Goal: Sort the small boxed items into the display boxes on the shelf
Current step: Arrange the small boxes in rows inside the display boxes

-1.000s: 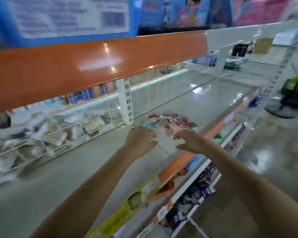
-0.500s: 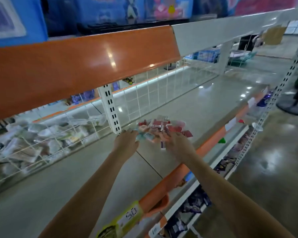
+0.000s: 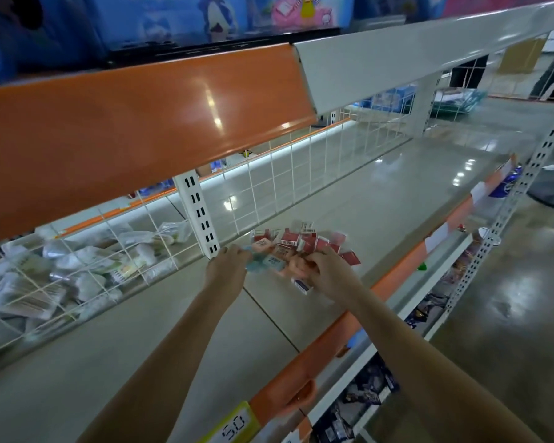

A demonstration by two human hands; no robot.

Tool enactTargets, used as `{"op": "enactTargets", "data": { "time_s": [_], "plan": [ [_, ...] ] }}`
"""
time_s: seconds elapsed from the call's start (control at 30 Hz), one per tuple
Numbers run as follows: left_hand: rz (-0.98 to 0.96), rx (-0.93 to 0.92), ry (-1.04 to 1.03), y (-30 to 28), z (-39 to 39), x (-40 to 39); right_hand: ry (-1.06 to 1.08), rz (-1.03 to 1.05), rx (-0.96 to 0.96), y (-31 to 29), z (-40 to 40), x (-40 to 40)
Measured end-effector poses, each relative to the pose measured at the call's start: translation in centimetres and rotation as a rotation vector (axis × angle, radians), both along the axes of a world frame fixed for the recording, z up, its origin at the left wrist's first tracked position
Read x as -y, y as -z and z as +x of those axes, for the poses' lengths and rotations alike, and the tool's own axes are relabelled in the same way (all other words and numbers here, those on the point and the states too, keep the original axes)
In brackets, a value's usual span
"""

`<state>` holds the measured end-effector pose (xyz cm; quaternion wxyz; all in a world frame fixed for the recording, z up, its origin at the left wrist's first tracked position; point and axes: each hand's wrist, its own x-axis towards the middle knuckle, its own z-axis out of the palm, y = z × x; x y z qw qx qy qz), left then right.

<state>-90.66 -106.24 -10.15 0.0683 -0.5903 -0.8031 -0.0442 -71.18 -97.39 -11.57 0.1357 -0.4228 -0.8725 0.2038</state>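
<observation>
Your left hand (image 3: 227, 270) and right hand (image 3: 327, 271) reach into the pile of small boxes (image 3: 296, 243) at 12 o'clock; I cannot tell either grip

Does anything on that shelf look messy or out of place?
Yes. The small boxes lie in a loose heap on the bare shelf, tilted every way, not in any display box. One box sits apart at the heap's near edge. Both hands, left and right, are at the heap.
</observation>
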Motion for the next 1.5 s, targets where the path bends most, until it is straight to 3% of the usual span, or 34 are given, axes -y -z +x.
{"op": "enactTargets", "data": {
  "time_s": [0.27, 0.4, 0.63, 0.93, 1.23, 1.5],
  "plan": [
    [0.032, 0.016, 0.014, -0.4, -0.3, 1.7, 0.024, 0.020, -0.003, -0.5, 0.8, 0.2],
    [0.118, 0.105, 0.038, -0.6, -0.3, 4.0, -0.001, 0.038, -0.141, -1.5, 1.0, 1.6],
    [0.418, 0.380, 0.028, -1.1, 0.2, 11.3, -0.220, 0.010, -0.434, -2.3, -0.9, 7.1],
    [0.499, 0.461, -0.232, -3.6, 0.7, 24.1, -0.561, -0.146, -0.584, -2.8, -6.3, 16.1],
    [0.564, 0.419, -0.443, -4.2, -1.1, 37.1, -0.831, -0.155, -0.541, -4.0, -12.8, 27.3],
    [0.544, 0.406, -0.500, -4.6, -5.5, 49.0, -0.915, -0.326, -0.487, -5.9, -18.0, 38.2]
  ]
}}
